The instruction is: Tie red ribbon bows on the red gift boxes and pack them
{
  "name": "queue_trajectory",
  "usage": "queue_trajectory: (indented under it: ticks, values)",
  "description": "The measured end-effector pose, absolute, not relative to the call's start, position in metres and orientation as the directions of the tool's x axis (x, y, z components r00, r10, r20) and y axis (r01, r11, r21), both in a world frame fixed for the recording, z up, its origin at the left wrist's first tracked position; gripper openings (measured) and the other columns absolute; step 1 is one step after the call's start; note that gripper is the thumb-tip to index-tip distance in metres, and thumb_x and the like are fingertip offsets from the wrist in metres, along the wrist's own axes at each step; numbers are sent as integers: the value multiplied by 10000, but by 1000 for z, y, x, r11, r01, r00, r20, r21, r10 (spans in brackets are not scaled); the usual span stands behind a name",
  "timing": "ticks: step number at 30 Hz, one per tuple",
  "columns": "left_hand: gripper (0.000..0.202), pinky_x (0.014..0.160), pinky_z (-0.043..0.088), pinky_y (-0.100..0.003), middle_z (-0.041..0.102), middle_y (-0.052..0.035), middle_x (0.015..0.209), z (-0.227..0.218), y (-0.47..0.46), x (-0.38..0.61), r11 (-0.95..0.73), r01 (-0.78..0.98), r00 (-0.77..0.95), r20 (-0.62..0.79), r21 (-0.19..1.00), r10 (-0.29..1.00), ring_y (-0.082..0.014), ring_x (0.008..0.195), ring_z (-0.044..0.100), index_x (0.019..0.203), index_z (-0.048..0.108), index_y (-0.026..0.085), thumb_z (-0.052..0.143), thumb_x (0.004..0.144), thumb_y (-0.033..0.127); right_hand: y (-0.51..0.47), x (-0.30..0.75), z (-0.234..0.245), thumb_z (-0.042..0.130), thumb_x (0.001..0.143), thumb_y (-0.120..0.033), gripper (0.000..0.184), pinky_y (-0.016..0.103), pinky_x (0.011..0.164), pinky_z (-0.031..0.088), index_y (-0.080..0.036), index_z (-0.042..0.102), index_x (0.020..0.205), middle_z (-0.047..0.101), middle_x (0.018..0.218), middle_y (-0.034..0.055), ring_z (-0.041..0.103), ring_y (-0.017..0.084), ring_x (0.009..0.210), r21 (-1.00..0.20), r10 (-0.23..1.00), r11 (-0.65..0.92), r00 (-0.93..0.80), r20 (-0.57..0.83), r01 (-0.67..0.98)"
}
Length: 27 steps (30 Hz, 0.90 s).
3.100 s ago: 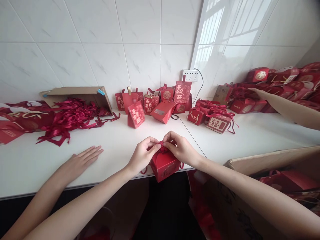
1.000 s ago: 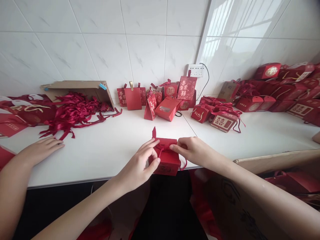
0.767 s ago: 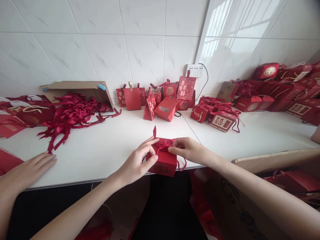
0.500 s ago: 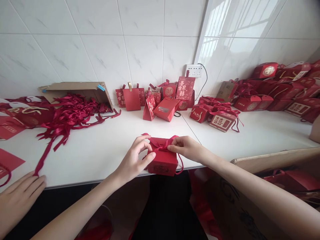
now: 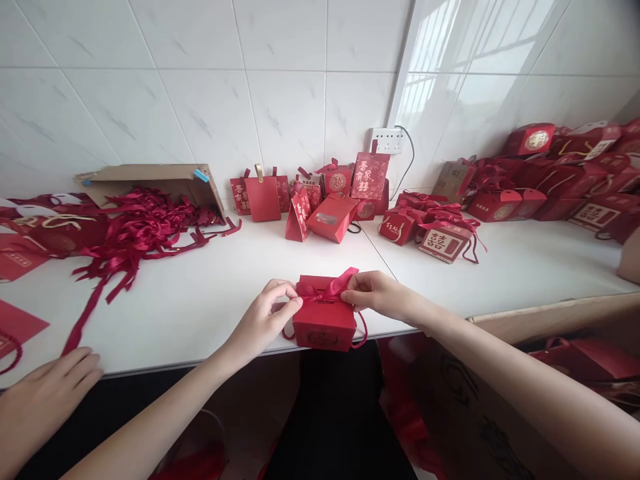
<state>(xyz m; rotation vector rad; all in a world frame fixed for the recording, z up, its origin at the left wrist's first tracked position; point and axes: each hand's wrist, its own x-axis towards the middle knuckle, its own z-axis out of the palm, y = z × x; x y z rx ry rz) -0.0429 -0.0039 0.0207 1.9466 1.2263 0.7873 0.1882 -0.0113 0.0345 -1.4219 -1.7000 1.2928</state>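
A small red gift box stands at the front edge of the white counter. A dark red ribbon crosses its top. My left hand pinches the ribbon's left end with thumb and forefinger. My right hand pinches the ribbon's right end, which sticks up. A red cord handle hangs down each side of the box.
Another person's hand rests at the counter's front left, by a loose ribbon. A heap of red ribbons spills from a tipped cardboard box. Several red boxes stand at the back; more pile up right. An open carton sits lower right.
My hands have drawn the ribbon ends apart, flattening it across the box top. The other person's hand pulled a ribbon from the heap toward the front left edge.
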Motion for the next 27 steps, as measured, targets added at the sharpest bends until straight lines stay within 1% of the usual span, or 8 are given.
queue_trajectory:
  ticks: [6, 8, 11, 15, 17, 19, 23, 27]
  values:
    - [251, 786, 474, -294, 532, -31, 987, 17, -3, -40, -297, 494, 371, 110, 817, 922, -202, 963, 536, 630, 432, 202, 443, 810, 376, -8, 199, 39, 724, 616, -412, 326, 300, 705, 457, -163, 514, 601, 580, 642, -19, 548, 116, 667, -943, 887, -174, -370, -276, 285]
    - [241, 789, 485, -309, 533, -36, 974, 18, -5, -38, -326, 492, 385, 134, 807, 913, -194, 918, 549, 629, 433, 203, 436, 810, 361, -7, 206, 45, 736, 601, -433, 361, 300, 710, 470, -166, 495, 578, 572, 632, -22, 559, 122, 677, -921, 852, -206, -404, -334, 330]
    - [224, 808, 495, -328, 534, -35, 969, 17, -7, -36, -368, 506, 407, 160, 780, 899, -175, 864, 566, 638, 426, 204, 430, 823, 330, -5, 216, 64, 748, 595, -477, 379, 271, 604, 440, -172, 525, 630, 566, 638, -17, 546, 133, 642, -814, 891, -64, -335, -308, 577]
    - [119, 826, 491, -333, 528, -35, 964, 12, -7, -34, -510, 519, 414, 320, 686, 852, -183, 948, 551, 729, 449, 212, 455, 831, 272, -2, 207, 88, 649, 741, -488, 322, 252, 553, 382, -190, 612, 858, 626, 780, 27, 546, 140, 643, -598, 980, 150, -200, -18, 788]
    - [10, 824, 484, -337, 514, -34, 931, 10, -7, -32, -616, 524, 395, 472, 589, 788, -182, 939, 534, 810, 465, 212, 470, 818, 213, 0, 190, 90, 588, 809, -435, 255, 254, 601, 393, -192, 643, 863, 635, 844, 48, 560, 149, 696, -524, 960, 266, -274, 65, 809]
    - [77, 812, 474, -335, 508, -33, 903, 9, -8, -30, -692, 538, 387, 589, 481, 710, -183, 911, 521, 872, 482, 209, 479, 807, 166, 4, 171, 86, 590, 813, -394, 223, 253, 641, 401, -189, 668, 845, 627, 899, 67, 560, 158, 741, -464, 918, 377, -391, 71, 801]
    - [129, 817, 434, -343, 543, -24, 860, 11, -11, -27, -751, 568, 445, 643, 336, 624, -181, 870, 535, 880, 526, 209, 458, 820, 117, 13, 149, 76, 600, 782, -317, 159, 229, 592, 388, -171, 662, 774, 633, 847, 60, 544, 141, 690, -476, 864, 420, -501, -50, 773]
    - [266, 837, 388, -354, 600, -27, 896, 13, -12, -27, -779, 554, 511, 619, 293, 596, -181, 897, 562, 910, 569, 208, 390, 799, 46, 20, 154, 72, 573, 764, -341, 188, 231, 517, 354, -182, 606, 669, 598, 630, -2, 503, 120, 582, -558, 889, 327, -449, -93, 763]
